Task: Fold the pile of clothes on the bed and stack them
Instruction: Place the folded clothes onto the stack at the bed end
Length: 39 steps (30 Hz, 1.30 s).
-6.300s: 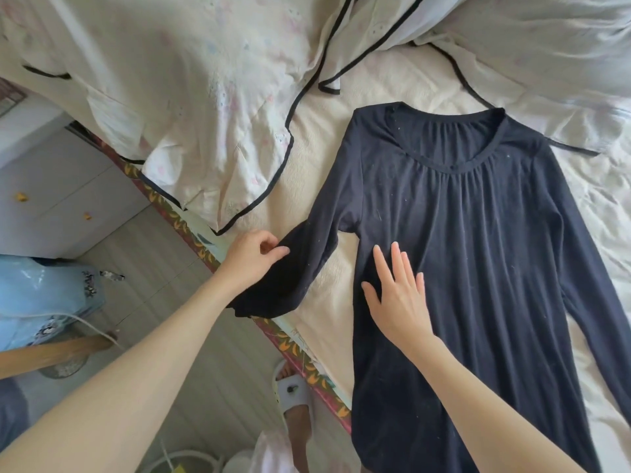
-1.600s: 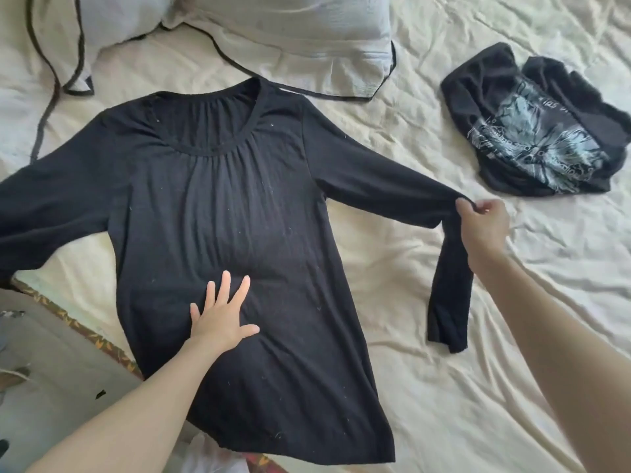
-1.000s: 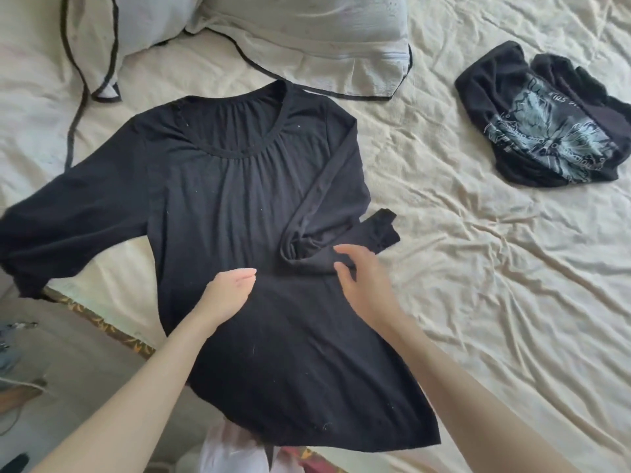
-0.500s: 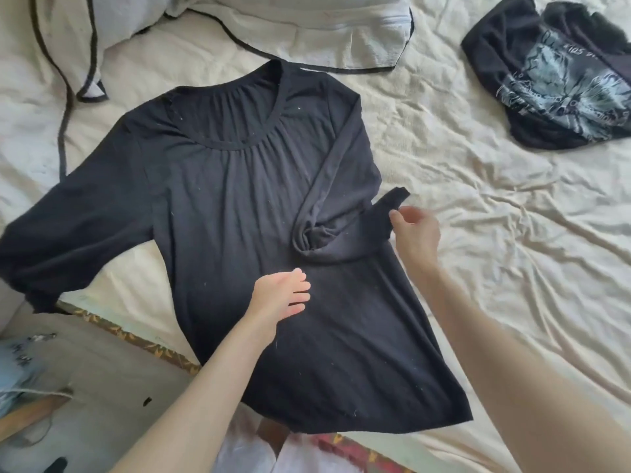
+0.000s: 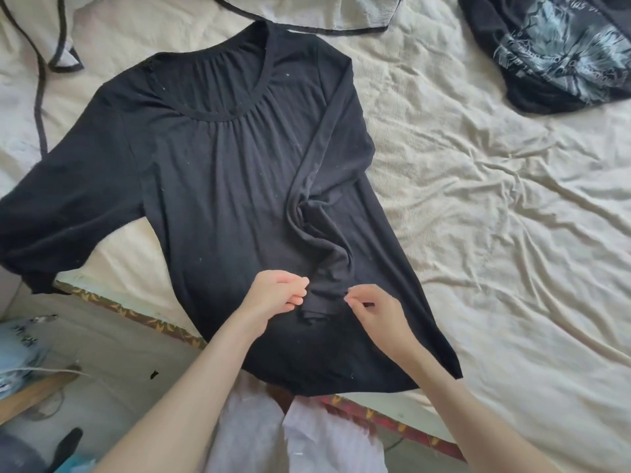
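Observation:
A black long-sleeved top [image 5: 218,186] lies face up on the cream bed sheet [image 5: 495,233], its hem at the bed's near edge. Its right sleeve [image 5: 327,240] is folded inward and runs down over the body; the cuff lies between my hands. My left hand [image 5: 278,295] pinches the cuff's left edge with curled fingers. My right hand [image 5: 372,310] pinches its right edge. The other sleeve [image 5: 58,213] stretches out to the left over the bed edge. A folded black printed T-shirt [image 5: 560,52] lies at the upper right.
A pale quilt with black piping [image 5: 307,11] is bunched along the top. The bed's patterned edge [image 5: 136,312] runs diagonally at lower left, with the floor [image 5: 112,363] and a light blue object [image 5: 17,346] beyond it.
The right sleeve, out to the side 1.6 s ago, now lies folded down over the body. Both hands have come together at the cuff, lower on the top than half a second ago.

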Motion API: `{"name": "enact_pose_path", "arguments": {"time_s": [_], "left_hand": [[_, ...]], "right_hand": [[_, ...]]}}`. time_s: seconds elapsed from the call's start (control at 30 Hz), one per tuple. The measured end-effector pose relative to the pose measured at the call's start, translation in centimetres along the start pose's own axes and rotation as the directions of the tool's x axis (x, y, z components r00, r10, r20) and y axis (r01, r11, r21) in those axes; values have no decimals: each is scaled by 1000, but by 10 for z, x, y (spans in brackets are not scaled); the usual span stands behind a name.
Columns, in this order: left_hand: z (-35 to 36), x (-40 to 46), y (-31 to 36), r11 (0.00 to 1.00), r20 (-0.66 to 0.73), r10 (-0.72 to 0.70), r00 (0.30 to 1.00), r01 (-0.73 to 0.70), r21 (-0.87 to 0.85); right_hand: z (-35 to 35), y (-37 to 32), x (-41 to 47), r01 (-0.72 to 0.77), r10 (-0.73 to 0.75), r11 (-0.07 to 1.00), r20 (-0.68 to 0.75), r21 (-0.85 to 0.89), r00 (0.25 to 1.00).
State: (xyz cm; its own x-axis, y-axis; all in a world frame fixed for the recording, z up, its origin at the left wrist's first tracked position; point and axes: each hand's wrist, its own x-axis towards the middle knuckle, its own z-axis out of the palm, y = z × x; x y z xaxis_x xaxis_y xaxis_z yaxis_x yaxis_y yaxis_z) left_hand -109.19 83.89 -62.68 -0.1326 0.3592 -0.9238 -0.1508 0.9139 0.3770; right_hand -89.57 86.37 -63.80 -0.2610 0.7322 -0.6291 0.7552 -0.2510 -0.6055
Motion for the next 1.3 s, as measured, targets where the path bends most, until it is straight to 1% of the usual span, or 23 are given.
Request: {"name": "enact_pose_path", "arguments": {"time_s": [0.03,0.1,0.13,0.17,0.2,0.23,0.3,0.37,0.43,0.47,0.5,0.57,0.63,0.67,0.7,0.73,0.83,0.87,0.93,1.0,1.1,1.23,1.3], "left_hand": [[3,-1,-3,1000,-2,3,1000,-3,6],[11,-2,-8,999,-4,28,1000,-28,29],[14,-1,-9,993,-8,71,997,-70,97],[18,0,-10,974,-8,120,993,-116,192],[21,0,-11,952,-2,159,987,-153,266],[23,0,-11,938,7,185,983,-179,297],[22,-3,-12,948,31,199,979,-201,246],[13,-7,-16,970,15,165,986,-165,180],[1,-12,-24,990,-29,109,994,-106,91],[-5,-15,-28,997,-55,78,995,-77,25],[-11,-17,-32,998,-85,46,995,-50,-41],[-19,-21,-38,989,-153,-13,988,-10,-151],[-25,-21,-45,986,-227,-16,974,-22,-166],[-28,-20,-47,991,-254,17,967,-49,-122],[-29,-18,-49,995,-264,75,962,-91,-48],[-30,-17,-50,990,-247,142,959,-135,45],[-23,-13,-52,930,-132,268,954,-221,294],[-19,-13,-52,899,-120,300,946,-239,367],[-12,-13,-53,829,-133,389,912,-283,483],[-6,-16,-54,785,-142,450,882,-315,533],[4,-18,-51,760,-142,458,877,-303,575],[8,-16,-45,744,-196,490,849,-290,601],[4,-14,-43,757,-210,503,839,-310,576]], "right_hand": [[1,-2,5,-81,85,993,-33,91,996],[4,-9,14,-232,253,920,-26,315,967],[6,-14,18,-292,317,872,2,392,948],[7,-18,21,-337,361,837,27,431,932],[8,-22,22,-352,377,825,34,442,926],[9,-26,21,-337,366,838,16,430,931],[10,-32,17,-260,298,885,-42,386,954],[12,-38,7,-182,224,925,-90,333,971],[16,-44,-5,-91,130,944,-105,318,986],[18,-46,-10,-44,73,948,-83,315,994],[22,-48,-15,-3,13,955,-31,297,999],[30,-51,-20,58,-90,973,138,221,986],[40,-54,-21,69,-114,985,304,156,946],[44,-54,-19,48,-96,989,351,143,932],[47,-54,-17,21,-75,989,362,149,929],[50,-53,-15,-12,-49,985,338,174,940],[52,-50,-7,-145,105,942,145,301,984],[50,-50,-4,-179,156,923,95,340,983],[46,-51,3,-184,187,913,28,363,982],[42,-55,9,-180,186,906,21,383,982],[43,-65,19,-253,241,851,87,460,967],[41,-77,32,-285,276,861,85,422,958],[38,-78,37,-286,278,864,82,413,957]]}}
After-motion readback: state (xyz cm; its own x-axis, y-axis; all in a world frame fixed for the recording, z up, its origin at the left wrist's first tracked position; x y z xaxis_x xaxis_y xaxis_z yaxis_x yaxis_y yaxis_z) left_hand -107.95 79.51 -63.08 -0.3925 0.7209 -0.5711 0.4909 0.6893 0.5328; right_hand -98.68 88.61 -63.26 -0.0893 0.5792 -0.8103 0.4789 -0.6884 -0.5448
